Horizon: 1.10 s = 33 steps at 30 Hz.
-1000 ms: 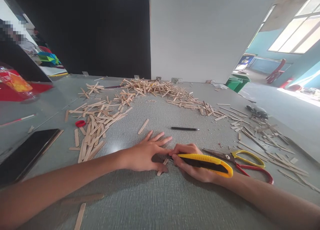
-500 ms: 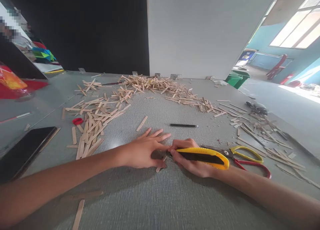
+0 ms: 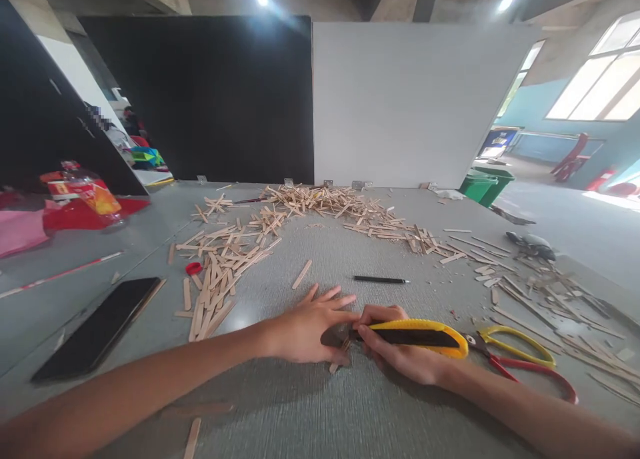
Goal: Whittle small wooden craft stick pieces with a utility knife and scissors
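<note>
My right hand (image 3: 407, 352) is wrapped round a yellow and black utility knife (image 3: 420, 335), its front end pointing left towards my other hand. The blade is too small and shaded to make out. My left hand (image 3: 310, 329) lies on the table with its fingers spread. Its thumb presses on a short piece of craft stick (image 3: 334, 367), mostly hidden beneath the hand, close to the knife's tip. Beyond my hands lie a black pen (image 3: 381, 280) and a single craft stick (image 3: 302, 274). Scissors (image 3: 520, 356) with one yellow and one red handle rest partly behind my right hand.
Craft sticks (image 3: 215, 282) heap in an arc at the left and back. Split strips and scraps (image 3: 530, 302) lie at the right. A phone (image 3: 97, 326), a red ring (image 3: 193, 268) and a bottle (image 3: 93, 196) are on the left. Black and white panels (image 3: 395, 106) stand behind.
The camera view has tilted up and turned slightly left, so everything sits lower and further right. Both hands stay at nearly the same spot on the table.
</note>
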### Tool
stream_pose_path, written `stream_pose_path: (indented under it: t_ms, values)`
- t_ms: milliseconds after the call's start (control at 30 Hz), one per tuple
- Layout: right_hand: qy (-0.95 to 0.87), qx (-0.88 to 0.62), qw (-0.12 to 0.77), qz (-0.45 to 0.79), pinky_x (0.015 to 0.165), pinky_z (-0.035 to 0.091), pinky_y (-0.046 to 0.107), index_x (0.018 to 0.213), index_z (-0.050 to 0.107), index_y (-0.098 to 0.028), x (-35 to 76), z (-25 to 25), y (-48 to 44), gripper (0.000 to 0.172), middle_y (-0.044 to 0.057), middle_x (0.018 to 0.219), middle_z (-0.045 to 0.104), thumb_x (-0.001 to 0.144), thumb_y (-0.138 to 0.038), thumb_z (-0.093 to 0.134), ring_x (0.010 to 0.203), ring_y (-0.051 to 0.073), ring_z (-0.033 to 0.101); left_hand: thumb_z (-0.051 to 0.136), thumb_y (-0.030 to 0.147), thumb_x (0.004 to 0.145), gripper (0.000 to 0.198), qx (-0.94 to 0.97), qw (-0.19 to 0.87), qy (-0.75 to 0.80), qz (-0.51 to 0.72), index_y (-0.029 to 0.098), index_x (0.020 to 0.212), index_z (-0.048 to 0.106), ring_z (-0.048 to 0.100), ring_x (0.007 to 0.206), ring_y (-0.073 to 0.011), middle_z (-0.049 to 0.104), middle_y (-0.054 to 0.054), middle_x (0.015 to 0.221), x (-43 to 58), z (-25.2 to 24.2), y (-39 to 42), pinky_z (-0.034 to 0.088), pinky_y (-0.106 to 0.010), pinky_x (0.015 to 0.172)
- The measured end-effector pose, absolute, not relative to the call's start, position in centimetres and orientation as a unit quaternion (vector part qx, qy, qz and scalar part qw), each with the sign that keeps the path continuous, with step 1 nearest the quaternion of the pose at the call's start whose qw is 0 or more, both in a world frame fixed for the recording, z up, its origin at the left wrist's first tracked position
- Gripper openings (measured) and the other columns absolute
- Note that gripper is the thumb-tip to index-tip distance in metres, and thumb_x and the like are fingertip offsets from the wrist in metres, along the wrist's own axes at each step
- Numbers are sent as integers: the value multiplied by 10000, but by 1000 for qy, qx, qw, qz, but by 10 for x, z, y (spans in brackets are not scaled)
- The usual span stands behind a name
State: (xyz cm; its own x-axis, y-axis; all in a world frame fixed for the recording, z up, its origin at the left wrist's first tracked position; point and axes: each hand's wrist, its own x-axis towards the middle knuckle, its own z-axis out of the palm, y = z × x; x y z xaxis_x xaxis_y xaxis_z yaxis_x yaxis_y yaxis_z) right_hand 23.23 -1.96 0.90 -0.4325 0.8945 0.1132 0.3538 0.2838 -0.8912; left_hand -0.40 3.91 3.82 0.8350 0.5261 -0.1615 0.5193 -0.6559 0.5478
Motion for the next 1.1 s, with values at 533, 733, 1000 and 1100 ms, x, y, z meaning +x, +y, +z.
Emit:
stream_pose_path:
  t_ms: [533,733,1000,1100]
  values:
    - [-653,-455,416,439,492,418,264,939,688,-212,237,7,-23,387,-46,536,595,1071,-560,582,446,126,517,617,535,1036,551,746,571,332,84,146,1423,668,586,512,-141,774,-46,804,4,28,36,464,-260,521]
    - [-626,-452,410,485,447,413,236,944,676,-211,240,4,-20,390,-53,525,590,1058,-579,615,429,119,510,678,486,1011,387,700,633,319,85,170,1226,733,576,543,-108,766,-40,845,5,25,39,395,-206,471]
    - [-568,-436,420,558,409,432,212,960,658,-204,242,2,-9,452,-32,650,641,1007,-654,665,455,109,546,678,472,1023,408,682,657,310,86,177,1301,635,587,590,-114,764,-36,892,1,24,37,397,-180,429]
    - [-558,-432,429,564,420,428,210,958,648,-205,242,3,-7,443,-37,626,637,1011,-645,661,455,110,555,679,476,1023,444,678,662,306,89,172,1333,585,590,597,-119,758,-34,891,1,24,38,409,-182,421]
